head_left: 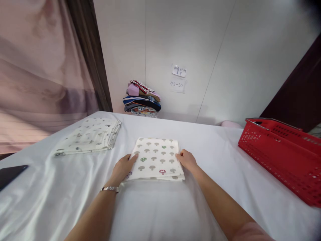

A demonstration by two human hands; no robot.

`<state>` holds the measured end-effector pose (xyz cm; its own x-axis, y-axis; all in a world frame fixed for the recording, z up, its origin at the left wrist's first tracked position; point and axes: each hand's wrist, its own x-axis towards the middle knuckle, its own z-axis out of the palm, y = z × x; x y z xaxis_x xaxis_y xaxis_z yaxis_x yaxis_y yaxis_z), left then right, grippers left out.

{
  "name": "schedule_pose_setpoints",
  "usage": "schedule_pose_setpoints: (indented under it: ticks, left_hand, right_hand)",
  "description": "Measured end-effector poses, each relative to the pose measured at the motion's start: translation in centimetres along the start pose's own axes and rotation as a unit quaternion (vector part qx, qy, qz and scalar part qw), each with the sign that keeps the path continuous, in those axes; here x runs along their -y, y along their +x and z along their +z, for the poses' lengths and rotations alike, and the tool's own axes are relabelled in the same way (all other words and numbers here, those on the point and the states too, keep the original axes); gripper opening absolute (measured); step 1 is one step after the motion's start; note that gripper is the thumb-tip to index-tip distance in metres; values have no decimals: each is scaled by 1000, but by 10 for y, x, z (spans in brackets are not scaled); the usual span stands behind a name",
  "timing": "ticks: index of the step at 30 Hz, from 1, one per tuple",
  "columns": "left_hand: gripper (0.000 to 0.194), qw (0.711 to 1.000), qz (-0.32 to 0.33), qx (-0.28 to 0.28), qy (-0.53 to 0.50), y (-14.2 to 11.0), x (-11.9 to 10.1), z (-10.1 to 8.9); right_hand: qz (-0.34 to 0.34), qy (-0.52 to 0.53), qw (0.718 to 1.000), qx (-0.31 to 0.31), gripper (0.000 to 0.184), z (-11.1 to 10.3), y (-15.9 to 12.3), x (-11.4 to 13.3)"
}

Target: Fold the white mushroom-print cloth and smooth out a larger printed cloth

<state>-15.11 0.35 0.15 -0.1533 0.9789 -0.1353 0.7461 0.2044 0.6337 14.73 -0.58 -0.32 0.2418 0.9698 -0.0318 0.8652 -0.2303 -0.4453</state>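
Note:
A folded white cloth (155,159) printed with grey, green and red mushrooms lies in front of me on the white-covered table. My left hand (124,169), with a silver bracelet at the wrist, grips its left edge, thumb on top and the other fingers hidden beneath or behind it. At the opposite edge, my right hand (187,160) pinches the cloth between thumb and curled fingers. To the left rests another folded cloth (91,135), white with small dark motifs, apart from both hands.
A red plastic basket (278,154) with a metal handle stands at the right. A dark flat device (11,174) lies at the left edge. Behind the table is a stack of folded fabrics (142,98) by the wall, and paper notes (178,84) hang there. A pink curtain (45,73) borders the left.

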Motion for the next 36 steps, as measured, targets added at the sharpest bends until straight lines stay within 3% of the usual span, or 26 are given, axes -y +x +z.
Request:
schedule_pose_setpoints:
  ticks: [10,14,19,25,31,36]
  left_hand:
    - [57,1000,-1,7,23,3,1,2]
    - [58,1000,-1,-1,26,5,3,3]
    - [55,1000,-2,-2,25,3,2,2]
    - [54,1000,-2,-6,0,-1,0,1]
    - [51,1000,-8,-1,-14,0,1,0]
    - [50,998,-4,3,-69,2,7,2]
  right_hand:
    - [-21,22,999,-29,19,-9,-4,-5]
    - [-36,26,999,-8,21,-8,-14,-1]
    - [-4,-12,1000,16,24,-6,-19,6]
    - [-15,-35,999,20,16,-2,-17,8]
    - [-29,-3,999,-42,12,-7,-22,5]
    - [1,23,1000,-10,14,-2,-19,-5]
